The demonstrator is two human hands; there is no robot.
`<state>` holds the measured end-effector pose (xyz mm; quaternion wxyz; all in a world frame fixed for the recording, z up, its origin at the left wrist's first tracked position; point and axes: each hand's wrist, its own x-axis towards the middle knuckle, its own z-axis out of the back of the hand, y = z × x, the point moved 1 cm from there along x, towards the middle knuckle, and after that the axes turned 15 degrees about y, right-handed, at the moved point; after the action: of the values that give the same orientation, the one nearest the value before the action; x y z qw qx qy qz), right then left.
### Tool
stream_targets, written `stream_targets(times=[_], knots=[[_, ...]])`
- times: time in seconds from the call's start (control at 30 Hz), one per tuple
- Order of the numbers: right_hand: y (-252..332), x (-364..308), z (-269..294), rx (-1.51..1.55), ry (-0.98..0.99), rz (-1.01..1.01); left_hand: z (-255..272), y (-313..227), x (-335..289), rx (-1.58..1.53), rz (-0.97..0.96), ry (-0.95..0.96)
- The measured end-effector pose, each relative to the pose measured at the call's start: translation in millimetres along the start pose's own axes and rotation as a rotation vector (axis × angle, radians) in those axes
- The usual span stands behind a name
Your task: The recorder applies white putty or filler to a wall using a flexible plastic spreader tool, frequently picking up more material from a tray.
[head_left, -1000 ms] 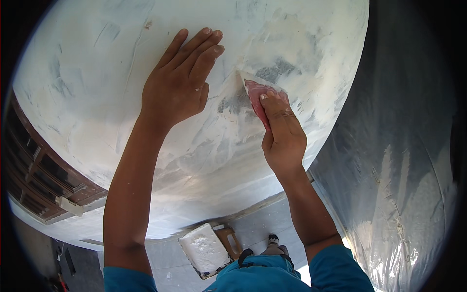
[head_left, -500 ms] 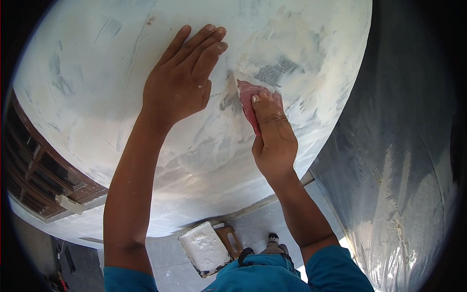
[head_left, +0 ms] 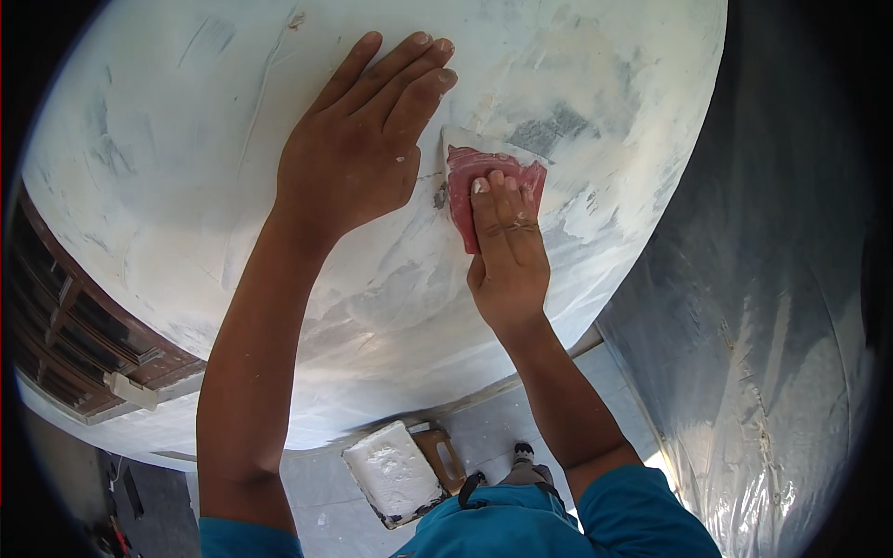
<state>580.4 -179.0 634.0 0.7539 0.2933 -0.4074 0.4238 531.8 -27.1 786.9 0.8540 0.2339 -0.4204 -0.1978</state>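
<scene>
My left hand [head_left: 358,139] rests against the white, patchy wall [head_left: 186,158], its fingers stretched out and holding nothing. White specks dot its fingertips and knuckles. To its right, my right hand [head_left: 512,246] presses a red putty scraper [head_left: 462,177] to the wall. The scraper's pale edge points up and away from me, and whitish smears cover its red face. My fingers lie over its lower part and hide some of it. Grey patches and streaks of white filler show on the wall around both hands.
On the grey tiled floor below stands a tray of white filler [head_left: 395,474], with a brown slotted object [head_left: 440,458] beside it. A brown window frame with dark bars [head_left: 88,335] is at the left. Clear plastic sheeting [head_left: 753,372] hangs at the right. My shoe [head_left: 524,451] shows near the tray.
My right hand has shifted slightly left, and the scraper has turned so more of its red face shows. My left hand has moved a little up and right along the wall.
</scene>
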Motion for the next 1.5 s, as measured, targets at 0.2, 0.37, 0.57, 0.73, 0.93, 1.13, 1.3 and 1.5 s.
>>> stream_targets(times=[0.2,0.37,0.57,0.73,0.93,1.13,1.3,1.5], knots=[[37,-56,-69,0.018,0.117,-0.009,1,2,2,0.014,-0.009,-0.011],[36,-85,-21,0.16,0.266,0.062,-3,4,-4,0.046,-0.016,0.007],[4,-7,35,0.05,-0.018,-0.059,1,1,-3,0.025,0.013,0.031],[22,-63,-35,-0.053,0.215,0.03,1,0,4,0.016,-0.005,0.009],[30,-95,-3,0.205,0.229,-0.027,-4,3,-6,0.046,-0.005,0.001],[1,3,1,0.028,-0.108,-0.013,-2,3,-3,0.029,-0.003,-0.016],[28,-60,-71,-0.036,0.149,0.011,-4,1,3,0.01,-0.02,-0.022],[31,-91,-20,0.144,0.224,0.069,-4,3,-5,0.044,-0.008,0.0]])
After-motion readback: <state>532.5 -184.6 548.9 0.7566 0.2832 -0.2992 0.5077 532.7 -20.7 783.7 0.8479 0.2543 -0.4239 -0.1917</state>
